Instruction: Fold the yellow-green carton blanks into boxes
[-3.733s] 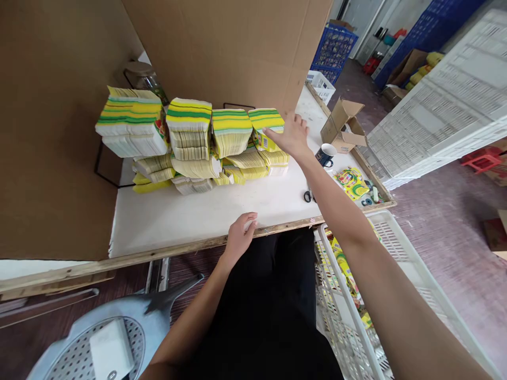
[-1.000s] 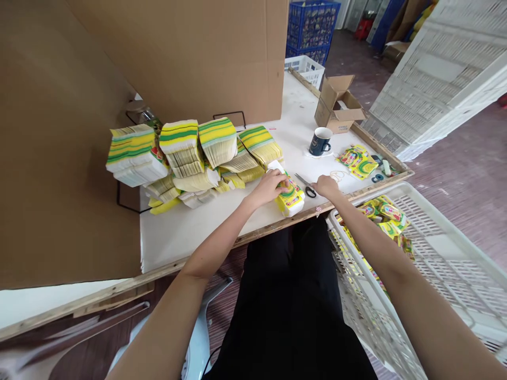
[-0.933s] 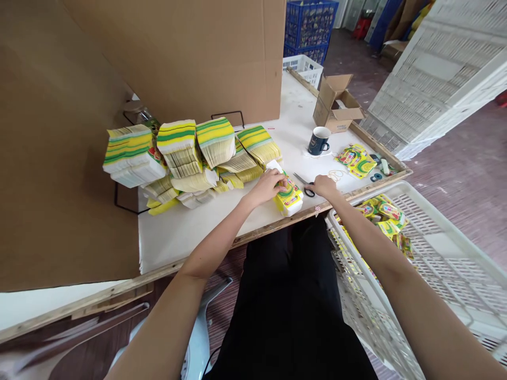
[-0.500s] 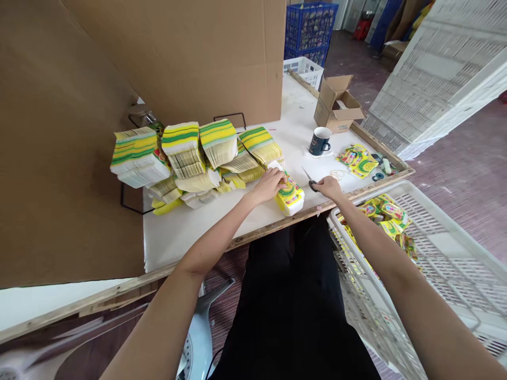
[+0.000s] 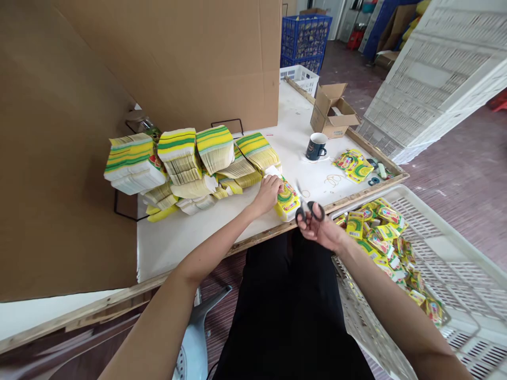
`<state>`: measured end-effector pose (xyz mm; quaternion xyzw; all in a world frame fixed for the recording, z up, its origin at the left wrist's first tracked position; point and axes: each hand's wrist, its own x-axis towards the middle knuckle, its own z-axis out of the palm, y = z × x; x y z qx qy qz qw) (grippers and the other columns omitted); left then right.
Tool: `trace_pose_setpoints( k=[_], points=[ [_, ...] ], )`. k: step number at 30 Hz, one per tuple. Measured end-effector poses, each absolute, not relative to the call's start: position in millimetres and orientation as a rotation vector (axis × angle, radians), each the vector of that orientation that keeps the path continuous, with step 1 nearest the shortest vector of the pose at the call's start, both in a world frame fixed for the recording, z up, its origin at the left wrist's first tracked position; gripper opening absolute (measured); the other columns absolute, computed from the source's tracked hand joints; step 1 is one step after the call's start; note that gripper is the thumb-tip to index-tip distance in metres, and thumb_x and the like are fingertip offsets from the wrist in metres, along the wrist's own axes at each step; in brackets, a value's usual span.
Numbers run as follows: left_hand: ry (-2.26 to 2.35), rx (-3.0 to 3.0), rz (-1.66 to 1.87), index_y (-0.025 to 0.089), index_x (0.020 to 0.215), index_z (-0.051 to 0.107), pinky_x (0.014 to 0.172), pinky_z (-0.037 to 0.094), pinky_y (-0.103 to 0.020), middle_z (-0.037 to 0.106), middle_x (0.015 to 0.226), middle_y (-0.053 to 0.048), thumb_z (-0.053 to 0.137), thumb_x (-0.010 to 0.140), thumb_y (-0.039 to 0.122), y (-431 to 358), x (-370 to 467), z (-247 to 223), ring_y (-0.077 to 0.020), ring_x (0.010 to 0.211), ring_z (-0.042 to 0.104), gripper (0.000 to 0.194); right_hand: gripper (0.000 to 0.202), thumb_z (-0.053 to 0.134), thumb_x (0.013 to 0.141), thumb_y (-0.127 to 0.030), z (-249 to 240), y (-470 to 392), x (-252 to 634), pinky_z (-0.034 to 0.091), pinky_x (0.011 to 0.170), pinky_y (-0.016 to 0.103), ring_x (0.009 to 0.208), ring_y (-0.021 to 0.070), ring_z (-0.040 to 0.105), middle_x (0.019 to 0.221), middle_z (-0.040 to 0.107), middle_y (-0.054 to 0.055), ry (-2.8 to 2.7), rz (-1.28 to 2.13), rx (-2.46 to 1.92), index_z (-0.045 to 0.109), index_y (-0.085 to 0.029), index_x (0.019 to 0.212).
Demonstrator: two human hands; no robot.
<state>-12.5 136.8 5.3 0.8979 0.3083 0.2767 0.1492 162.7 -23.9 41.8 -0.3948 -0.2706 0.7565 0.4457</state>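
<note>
Right hand (image 5: pixel 322 231) grips black-handled metal scissors (image 5: pixel 304 206) by the loops; left hand (image 5: pixel 268 194) clasps the yellow-green printed card bundle (image 5: pixel 288 205) on the white counter (image 5: pixel 233 224): likely light, bendy, best held by its sides.

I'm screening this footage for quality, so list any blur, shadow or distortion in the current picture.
Head view: scissors smeared at the blades; head view: left cardboard dim and shadowed, black clothes almost without detail; head view: wide-angle stretching towards the edges.
</note>
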Motion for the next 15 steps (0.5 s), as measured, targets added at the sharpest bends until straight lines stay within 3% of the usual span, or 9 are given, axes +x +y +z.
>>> trace_pose_setpoints(
  k=[9, 15],
  points=[
    [0.804, 2.374, 0.997, 0.024, 0.077, 0.041, 0.084, 0.038, -0.043, 0.055, 0.086, -0.007, 0.043, 0.091, 0.009, 136.7, -7.9, 1.8, -0.0263, 0.088, 0.046, 0.021, 0.057, 0.077, 0.074, -0.072, 32.6, -21.1, 132.9, 0.016, 0.035, 0.016, 0.04, 0.0014, 0.027, 0.059, 0.051, -0.006, -0.498, 1.82, -1.014, 0.061, -0.016, 0.075],
    [0.783, 2.119, 1.136, 0.024, 0.077, 0.038, 0.081, 0.041, -0.038, 0.052, 0.081, -0.004, 0.043, 0.097, 0.017, 144.4, -9.8, -2.6, -0.0221, 0.084, 0.048, 0.021, 0.056, 0.083, 0.069, -0.069, 34.0, -19.2, 134.4, 0.019, 0.035, 0.018, 0.039, 0.0009, 0.022, 0.058, 0.05, -0.006, -0.565, 1.663, -0.973, 0.061, -0.018, 0.075]
  ],
)
